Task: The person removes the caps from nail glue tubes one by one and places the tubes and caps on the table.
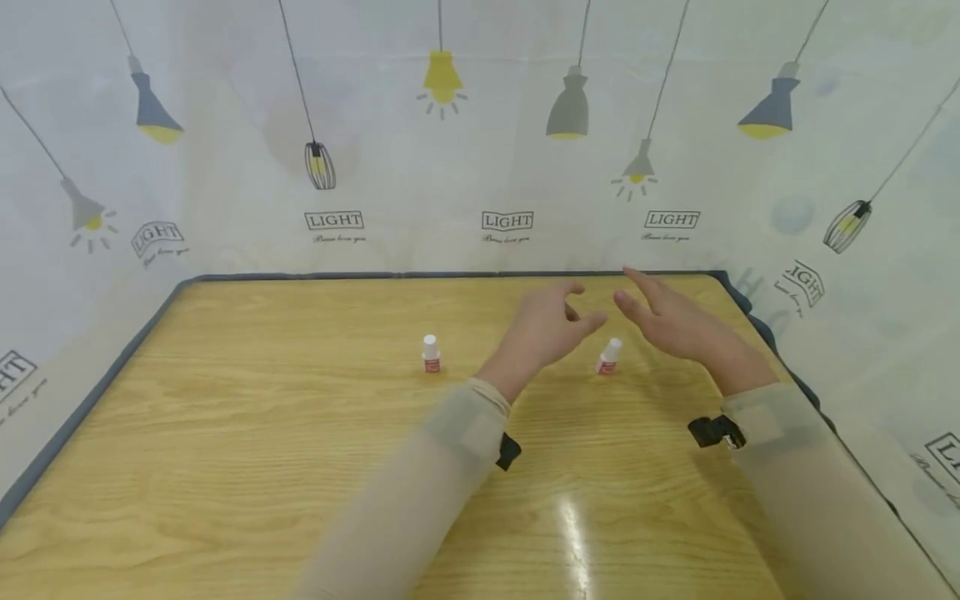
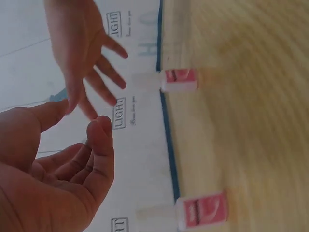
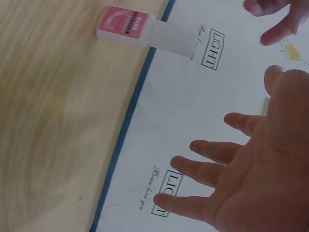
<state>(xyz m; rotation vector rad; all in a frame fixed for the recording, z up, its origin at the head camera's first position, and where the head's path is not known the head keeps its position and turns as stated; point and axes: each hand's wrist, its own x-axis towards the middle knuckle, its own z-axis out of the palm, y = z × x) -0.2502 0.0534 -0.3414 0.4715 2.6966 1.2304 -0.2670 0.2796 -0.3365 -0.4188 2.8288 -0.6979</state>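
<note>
Two small white bottles with white caps and pink-red labels stand on the wooden table. One bottle (image 1: pixel 431 357) is left of both hands. The other bottle (image 1: pixel 609 360) stands between the wrists, just nearer than the fingertips. My left hand (image 1: pixel 543 331) hovers over the table with its fingers loosely bent and thumb apart, nothing held. Facing it, my right hand (image 1: pixel 678 327) is raised with fingers spread, also without anything in it. A narrow gap separates the two hands. In the right wrist view one bottle (image 3: pixel 124 24) shows its pink label.
A wood-grain table (image 1: pixel 247 433) fills the lower view, with dark blue edging (image 1: pixel 360 275) at its back. Behind it and at both sides hangs a pale curtain (image 1: pixel 405 183) printed with lamps and the word LIGHT. A black strap mount (image 1: pixel 716 432) sits on the right wrist.
</note>
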